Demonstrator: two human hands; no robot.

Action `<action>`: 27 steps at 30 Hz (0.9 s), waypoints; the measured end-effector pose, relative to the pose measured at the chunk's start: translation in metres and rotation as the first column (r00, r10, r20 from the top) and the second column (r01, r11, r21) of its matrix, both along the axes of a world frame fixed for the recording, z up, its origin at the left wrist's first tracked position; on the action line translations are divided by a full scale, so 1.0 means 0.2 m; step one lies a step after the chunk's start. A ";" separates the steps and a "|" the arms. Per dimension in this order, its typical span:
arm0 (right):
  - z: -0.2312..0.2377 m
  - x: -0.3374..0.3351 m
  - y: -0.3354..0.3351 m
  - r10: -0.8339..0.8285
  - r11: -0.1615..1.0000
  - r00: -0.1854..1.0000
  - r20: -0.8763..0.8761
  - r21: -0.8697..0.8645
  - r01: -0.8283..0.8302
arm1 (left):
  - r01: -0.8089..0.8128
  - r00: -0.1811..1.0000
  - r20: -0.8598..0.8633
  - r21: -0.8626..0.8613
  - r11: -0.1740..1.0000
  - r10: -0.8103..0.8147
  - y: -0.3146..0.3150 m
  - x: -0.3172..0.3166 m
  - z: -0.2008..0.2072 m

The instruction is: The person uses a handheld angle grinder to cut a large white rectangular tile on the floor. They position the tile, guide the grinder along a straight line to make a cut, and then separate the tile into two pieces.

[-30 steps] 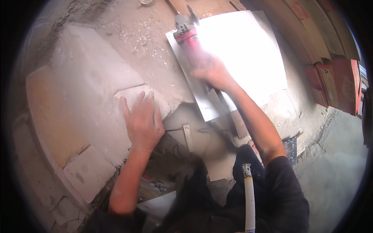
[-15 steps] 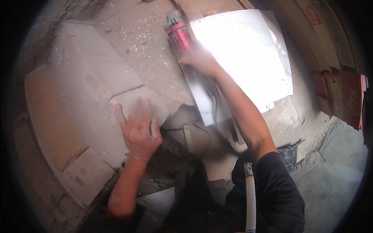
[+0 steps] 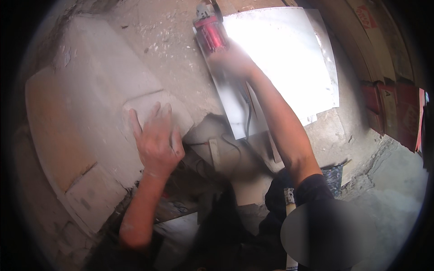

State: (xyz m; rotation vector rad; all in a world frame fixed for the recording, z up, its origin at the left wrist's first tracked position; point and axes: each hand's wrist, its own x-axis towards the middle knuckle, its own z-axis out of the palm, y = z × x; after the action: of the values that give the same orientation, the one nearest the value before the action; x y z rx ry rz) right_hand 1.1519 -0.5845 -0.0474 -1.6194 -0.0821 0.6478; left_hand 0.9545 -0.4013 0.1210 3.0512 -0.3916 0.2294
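Note:
My right hand (image 3: 234,59), blurred, is wrapped round the body of a red angle grinder (image 3: 213,36). The grinder's grey head points away from me, its disc edge showing at the far side. It is over or resting on the left part of a glossy white sheet or tile (image 3: 280,58); contact cannot be made out. A dark cord (image 3: 249,115) trails from it toward me. My left hand (image 3: 158,142) lies with fingers spread on a small dust-covered tile piece (image 3: 181,110), holding no tool.
Larger dusty slabs (image 3: 113,58) lie on the left, with an orange-brown tile (image 3: 56,126) beyond them. Stacked cardboard boxes (image 3: 402,108) stand at the right. A thin light strip (image 3: 214,152) and loose wires lie near me. A white tube (image 3: 290,207) hangs by my right sleeve.
The grinder has turned slightly, so its disc edge now shows, and my right hand has shifted a little with it. My left hand stays on the tile piece. The view has shifted slightly.

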 end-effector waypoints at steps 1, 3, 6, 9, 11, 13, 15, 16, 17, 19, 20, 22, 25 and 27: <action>0.00 0.00 0.00 0.000 1.000 1.000 -0.012 0.009 0.000 | -0.001 1.000 -0.001 0.001 1.000 0.001 0.00 0.00 0.00; 0.01 -0.01 -0.01 0.013 1.000 0.999 -0.042 0.006 -0.012 | -0.005 1.000 0.000 0.005 1.000 0.005 0.00 0.00 -0.01; 0.02 -0.03 -0.01 -0.008 1.000 0.999 -0.047 0.019 0.009 | -0.025 1.000 -0.016 0.027 0.999 0.026 0.00 0.00 0.01; 0.01 -0.01 -0.01 0.010 0.999 0.995 -0.100 0.041 -0.006 | -0.031 0.999 -0.011 0.025 0.999 0.031 0.00 0.00 0.00; 0.00 -0.01 -0.01 0.007 0.998 0.995 -0.103 0.057 -0.001 | -0.033 0.999 0.006 0.019 0.999 0.033 0.00 0.00 -0.01; 0.00 -0.01 -0.01 0.006 0.998 0.995 -0.100 0.062 0.000 | -0.036 0.999 0.010 0.021 0.999 0.036 0.00 0.00 0.00; 0.00 -0.02 -0.01 0.008 0.999 0.996 -0.094 0.046 -0.004 | -0.041 0.999 0.002 0.021 0.999 0.041 -0.01 -0.01 0.00; -0.01 -0.04 -0.02 0.004 0.999 0.997 -0.082 0.050 0.000 | -0.041 0.999 0.004 0.025 0.999 0.041 -0.01 -0.01 0.00; -0.02 -0.06 -0.02 -0.001 0.999 0.998 -0.070 0.053 0.005 | -0.041 0.999 0.006 0.029 0.999 0.041 -0.01 -0.01 0.00; 0.00 -0.09 -0.02 0.005 0.999 0.998 -0.055 0.034 -0.003 | -0.041 0.999 0.011 0.040 0.998 0.040 0.00 -0.02 0.00; 0.00 -0.11 -0.02 0.013 1.000 0.999 -0.052 0.008 -0.013 | -0.039 0.999 0.014 0.044 0.998 0.039 0.00 -0.02 0.00; 0.00 -0.13 -0.04 0.012 0.999 0.999 -0.046 -0.050 -0.014 | -0.032 0.999 0.018 0.042 0.999 0.031 0.00 -0.01 -0.01; -0.01 -0.16 -0.04 0.002 0.996 0.999 -0.045 -0.085 -0.006 | -0.028 0.999 0.023 0.043 0.999 0.027 0.01 -0.01 -0.02; 0.00 -0.16 -0.05 0.013 0.998 0.999 -0.052 -0.054 -0.016 | -0.030 0.999 0.027 0.046 0.999 0.029 0.01 -0.02 -0.02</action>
State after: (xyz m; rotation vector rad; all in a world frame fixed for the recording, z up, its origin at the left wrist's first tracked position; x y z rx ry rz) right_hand 1.1205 -0.5937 -0.0480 -1.6543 -0.0384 0.7082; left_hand 0.9514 -0.3996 0.1164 3.1041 -0.3590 0.2653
